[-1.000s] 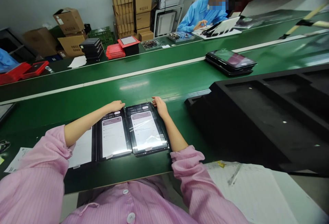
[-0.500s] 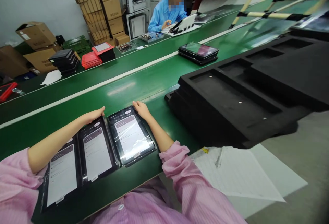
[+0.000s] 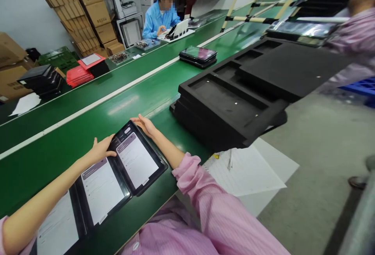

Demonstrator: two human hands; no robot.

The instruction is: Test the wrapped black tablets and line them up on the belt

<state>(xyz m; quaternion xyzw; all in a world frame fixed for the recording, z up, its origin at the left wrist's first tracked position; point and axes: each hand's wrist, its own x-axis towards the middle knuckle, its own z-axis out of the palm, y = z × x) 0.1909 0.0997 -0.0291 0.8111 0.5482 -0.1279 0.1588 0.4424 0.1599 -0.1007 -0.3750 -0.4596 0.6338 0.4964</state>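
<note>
While the rightmost tablet (image 3: 137,159) lies beside a second tablet (image 3: 102,192) on the green worktop (image 3: 158,192), the left hand (image 3: 102,148) has fingers spread at its upper left corner; the right hand (image 3: 144,125) curls round the upper right, pinch unclear. Probably stiff, slick and fragile, it suits a hold by the rims.

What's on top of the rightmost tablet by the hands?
The rightmost tablet bears a small pale label near its bottom edge. The left hand overlaps its upper left edge; the right hand is at its upper right corner. Whatever the left hand overlaps cannot be seen.
</note>
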